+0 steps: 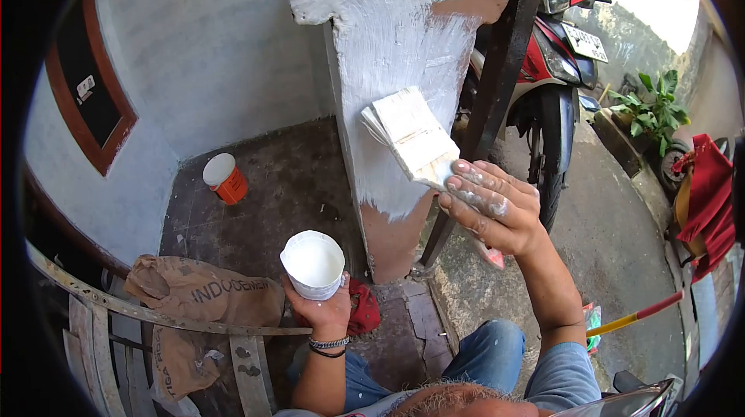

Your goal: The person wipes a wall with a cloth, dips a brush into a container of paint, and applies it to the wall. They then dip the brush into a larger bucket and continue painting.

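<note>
My right hand (497, 203), spotted with white paint, grips a wide paintbrush (419, 137) coated in white. Its bristles lie over the front of a pillar (388, 52), which is mostly streaked with white paint; bare pinkish-brown patches show at its foot and upper right. Low on the left, my left hand (322, 310) is wrapped round a small white tub (313, 260) from below. White paint shows inside the tub, which is held upright, left of the pillar's base.
An orange-and-white bucket (226, 180) stands on the dark floor by the wall. Brown cement sacks (209, 293) lie beside a curved metal rail (155, 316). A dark metal post (500, 67) runs right of the pillar, with a red motorcycle (543, 60) behind it.
</note>
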{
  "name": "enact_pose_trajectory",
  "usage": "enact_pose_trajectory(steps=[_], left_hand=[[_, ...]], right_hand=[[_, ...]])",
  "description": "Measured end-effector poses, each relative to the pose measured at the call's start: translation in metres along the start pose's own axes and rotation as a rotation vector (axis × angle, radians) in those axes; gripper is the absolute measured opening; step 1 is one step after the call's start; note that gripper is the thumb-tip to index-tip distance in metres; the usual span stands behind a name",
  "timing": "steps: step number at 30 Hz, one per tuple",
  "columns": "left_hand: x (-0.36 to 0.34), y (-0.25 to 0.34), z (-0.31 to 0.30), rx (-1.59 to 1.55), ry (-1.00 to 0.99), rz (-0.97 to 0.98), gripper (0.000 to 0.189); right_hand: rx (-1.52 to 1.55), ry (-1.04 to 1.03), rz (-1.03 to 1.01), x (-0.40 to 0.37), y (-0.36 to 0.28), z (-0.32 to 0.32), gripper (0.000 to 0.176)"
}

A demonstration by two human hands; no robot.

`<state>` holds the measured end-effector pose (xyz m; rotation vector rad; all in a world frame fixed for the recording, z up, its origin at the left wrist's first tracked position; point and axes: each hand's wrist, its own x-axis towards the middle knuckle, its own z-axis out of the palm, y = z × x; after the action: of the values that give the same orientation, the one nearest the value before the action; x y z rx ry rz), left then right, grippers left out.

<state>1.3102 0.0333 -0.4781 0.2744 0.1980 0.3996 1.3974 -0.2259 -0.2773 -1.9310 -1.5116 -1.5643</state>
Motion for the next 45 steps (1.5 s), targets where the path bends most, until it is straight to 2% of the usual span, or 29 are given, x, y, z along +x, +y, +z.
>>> enact_pose_trajectory(steps=[2, 6, 12, 17, 26, 29, 33, 37, 41, 45], left_hand=[[0.000, -0.001, -0.001, -0.005, -0.009, -0.006, 0.059], [-0.002, -0.005, 0.002, 0.017, -0.024, -0.021, 0.057], [-0.006, -0.009, 0.005, 0.025, 0.017, -0.028, 0.054], [-0.007, -0.009, 0.008, 0.040, 0.036, -0.021, 0.055], [-0.007, -0.011, 0.005, -0.001, -0.011, -0.036, 0.064], [-0.008, -0.009, 0.008, 0.029, -0.030, -0.066, 0.056], [-0.010, -0.009, 0.006, 0.018, -0.019, -0.068, 0.057], [-0.013, -0.009, 0.005, -0.012, -0.065, -0.055, 0.062], [-0.014, -0.011, 0.004, -0.012, -0.089, -0.048, 0.064], [-0.014, -0.012, 0.005, -0.007, -0.101, -0.047, 0.065]], right_hand=[[-0.063, 0.038, 0.031, 0.004, 0.005, -0.013, 0.030], [-0.205, 0.280, 0.101, 0.025, 0.040, -0.021, 0.034], [-0.257, 0.173, 0.013, 0.041, 0.028, -0.004, 0.029], [-0.284, 0.292, 0.023, 0.040, 0.036, -0.013, 0.033], [-0.223, 0.122, 0.038, 0.018, 0.020, 0.008, 0.032], [-0.130, -0.033, 0.077, -0.013, -0.007, 0.014, 0.027], [0.095, -0.256, 0.133, -0.082, -0.052, 0.027, 0.028], [0.377, -0.422, 0.257, -0.108, -0.073, 0.023, 0.027], [0.300, -0.247, 0.341, -0.086, -0.021, 0.010, 0.028], [0.131, -0.080, 0.356, -0.010, 0.020, -0.032, 0.031]])
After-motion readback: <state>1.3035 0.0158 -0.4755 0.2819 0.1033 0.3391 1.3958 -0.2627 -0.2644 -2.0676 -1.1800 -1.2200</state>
